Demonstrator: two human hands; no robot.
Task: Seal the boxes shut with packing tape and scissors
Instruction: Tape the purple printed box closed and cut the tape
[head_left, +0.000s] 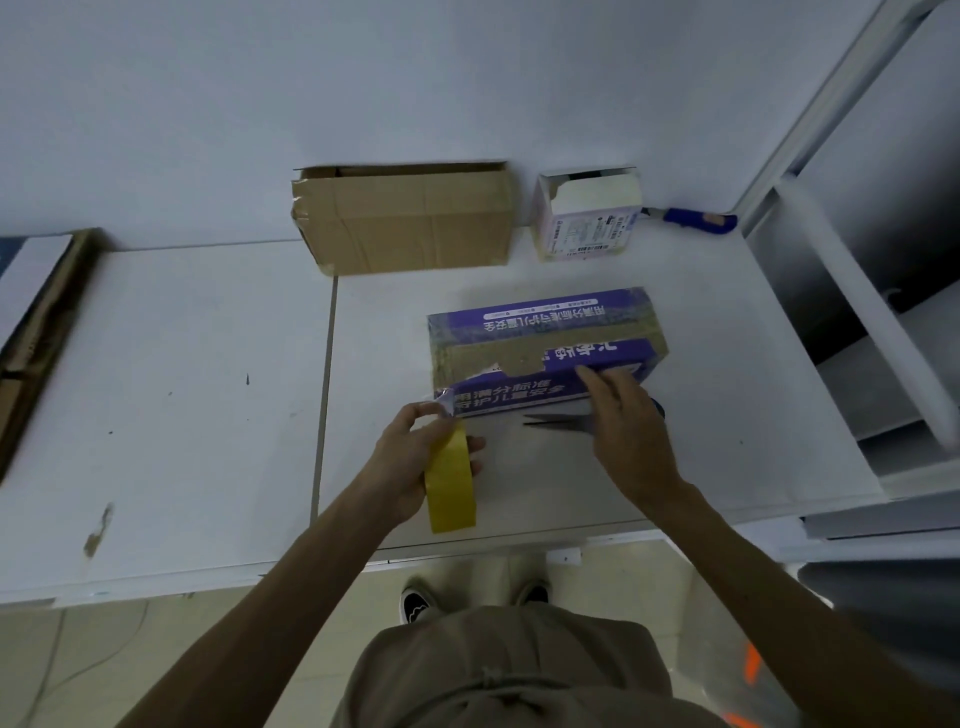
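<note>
A purple printed box (545, 332) lies on the white table (208, 415), with torn brown patches along its top seam. My left hand (410, 462) grips a yellow roll of packing tape (451, 480) just in front of the box's near left corner, thumb at the tape's loose end (444, 408). My right hand (618, 421) reaches forward with straight fingers touching the box's near top edge. Under that hand lie scissors (558, 418), blades pointing left.
A brown cardboard box (405, 218) stands at the back against the wall. A small white box (587, 215) with an open top sits to its right, and a blue-handled utility knife (691, 217) beyond it. White shelving (857, 260) rises at right. A flat board (36, 322) lies far left.
</note>
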